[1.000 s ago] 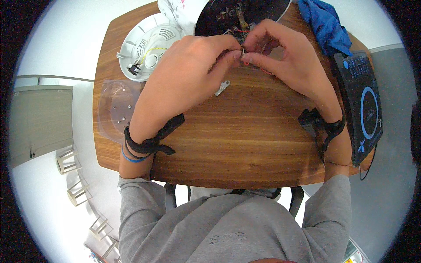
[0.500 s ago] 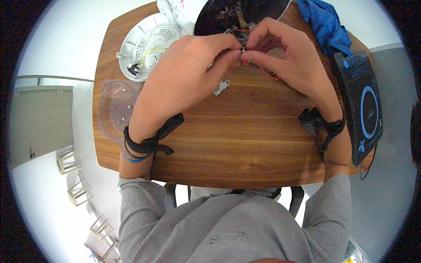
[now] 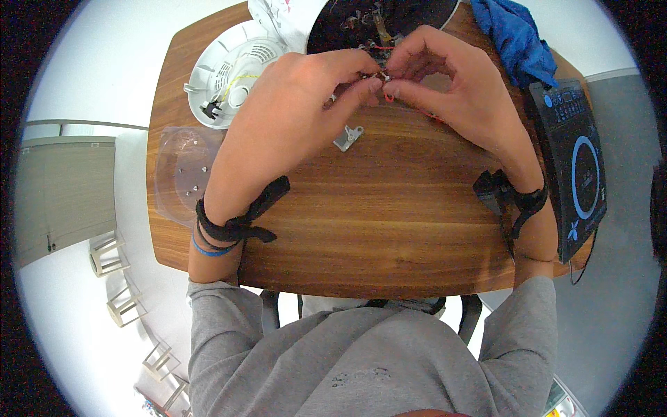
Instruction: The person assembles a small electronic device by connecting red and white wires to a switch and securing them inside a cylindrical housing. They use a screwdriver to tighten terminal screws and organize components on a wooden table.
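Observation:
My left hand (image 3: 292, 111) and my right hand (image 3: 455, 87) meet at the far middle of the table, fingertips almost touching. Each is closed in a pinch between thumb and fingers. A tiny part with bare metal lies in the pinch, mostly covered by the fingertips. A thin red wire (image 3: 390, 98) loops just below it, and more of it runs under my right hand. Nearer me, below the left fingers, a small flat metal bracket (image 3: 348, 138) lies on the wood. Just beyond the hands sits a black round body (image 3: 417, 12) with wiring and metal parts inside.
A white round plastic housing (image 3: 207, 66) with a yellow wire and black plug stands at the far left. A clear plastic tray (image 3: 170, 187) with several screws lies nearer. On the right are a blue cloth (image 3: 515, 42) and a black induction cooker (image 3: 556, 160) at the table edge.
Both hands stay in nearly the same place, with small finger shifts at the pinch. The left hand has moved up slightly, so more of the metal bracket shows.

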### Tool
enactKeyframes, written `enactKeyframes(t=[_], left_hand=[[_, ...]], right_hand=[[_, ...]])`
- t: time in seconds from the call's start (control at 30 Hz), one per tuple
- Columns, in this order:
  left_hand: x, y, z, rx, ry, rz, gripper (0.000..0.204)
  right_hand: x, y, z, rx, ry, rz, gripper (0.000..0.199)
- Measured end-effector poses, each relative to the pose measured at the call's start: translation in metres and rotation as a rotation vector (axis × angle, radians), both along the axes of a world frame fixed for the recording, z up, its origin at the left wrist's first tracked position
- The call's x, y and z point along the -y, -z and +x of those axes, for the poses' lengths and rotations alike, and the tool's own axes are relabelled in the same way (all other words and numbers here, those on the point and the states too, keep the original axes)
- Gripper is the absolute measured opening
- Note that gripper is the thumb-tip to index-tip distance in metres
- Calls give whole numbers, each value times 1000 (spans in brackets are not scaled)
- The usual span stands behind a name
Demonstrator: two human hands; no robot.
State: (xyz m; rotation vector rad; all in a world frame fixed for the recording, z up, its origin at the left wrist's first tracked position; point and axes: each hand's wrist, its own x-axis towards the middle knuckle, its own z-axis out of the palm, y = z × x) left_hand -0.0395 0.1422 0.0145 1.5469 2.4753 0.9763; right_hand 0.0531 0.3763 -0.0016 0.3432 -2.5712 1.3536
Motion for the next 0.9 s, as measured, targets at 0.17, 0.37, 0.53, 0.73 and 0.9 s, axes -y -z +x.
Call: enactKeyframes(t=[0.17,0.37,0.53,0.73,0.9], left_hand=[[1,-1,0,25,-2,-36,16],[1,-1,0,-13,5,-30,16],[1,-1,0,-31,12,-15,18],[2,0,-1,-36,13,-18,18],[2,2,-1,-67,2,12,18]], right_hand=[[0,-2,0,-7,-10,23,21],[0,-2,-1,-34,3,82,19],[4,-6,0,-40,13,82,17],[7,-6,1,-42,18,75,16],[6,2,-1,-61,38,49,18]])
